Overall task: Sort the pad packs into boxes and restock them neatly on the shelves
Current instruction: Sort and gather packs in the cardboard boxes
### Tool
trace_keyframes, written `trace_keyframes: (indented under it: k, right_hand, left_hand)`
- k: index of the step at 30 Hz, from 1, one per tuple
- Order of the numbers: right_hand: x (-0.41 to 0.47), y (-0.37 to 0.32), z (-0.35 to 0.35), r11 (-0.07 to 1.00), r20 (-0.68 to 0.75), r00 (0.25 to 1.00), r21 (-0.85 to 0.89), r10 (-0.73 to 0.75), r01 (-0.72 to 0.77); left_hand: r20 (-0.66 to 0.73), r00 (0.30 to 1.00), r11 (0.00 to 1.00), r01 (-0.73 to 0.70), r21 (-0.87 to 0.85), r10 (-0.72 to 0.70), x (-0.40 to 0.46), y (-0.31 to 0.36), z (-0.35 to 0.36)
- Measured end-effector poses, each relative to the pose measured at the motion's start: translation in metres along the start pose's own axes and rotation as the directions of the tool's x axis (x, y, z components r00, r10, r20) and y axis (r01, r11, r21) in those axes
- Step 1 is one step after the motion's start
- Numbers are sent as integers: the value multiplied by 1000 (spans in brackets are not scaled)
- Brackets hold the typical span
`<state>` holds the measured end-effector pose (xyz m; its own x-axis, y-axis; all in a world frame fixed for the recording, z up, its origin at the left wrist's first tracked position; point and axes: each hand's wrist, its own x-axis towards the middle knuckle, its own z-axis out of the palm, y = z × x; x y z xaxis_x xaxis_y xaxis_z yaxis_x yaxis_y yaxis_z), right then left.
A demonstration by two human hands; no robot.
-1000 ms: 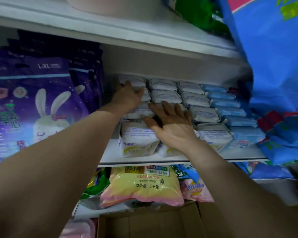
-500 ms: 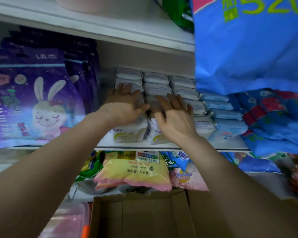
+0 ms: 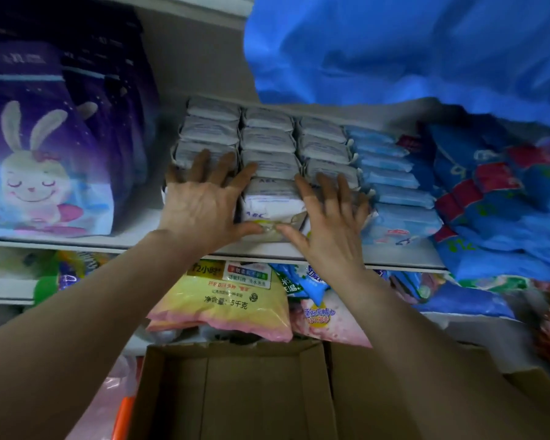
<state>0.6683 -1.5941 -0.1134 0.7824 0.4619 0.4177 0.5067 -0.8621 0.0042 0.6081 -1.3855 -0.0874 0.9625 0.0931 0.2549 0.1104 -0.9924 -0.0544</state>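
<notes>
On the middle shelf (image 3: 134, 239), three rows of white pad packs (image 3: 269, 139) run from the near edge to the far wall, each pack lying with its long axis left to right. The left hand (image 3: 200, 206) rests with spread, straight fingers on the left row's near packs, and the right hand (image 3: 327, 217) does likewise on the right row; the thumbs touch the front white pack (image 3: 272, 203) between them. An open cardboard box (image 3: 235, 392) sits below, nearest the camera.
</notes>
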Motion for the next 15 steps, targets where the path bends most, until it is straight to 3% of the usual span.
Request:
trace_keyframes:
  k: [7, 15]
  right_hand:
    - [26, 6, 20, 999, -114, 993, 7, -39, 40]
    - [13, 3, -2, 997, 26, 1000, 72, -4, 2]
  left_hand:
    - [-186, 980, 997, -74, 7, 74, 17, -6, 22]
    - [-161, 985, 997, -58, 54, 66, 5, 3, 9]
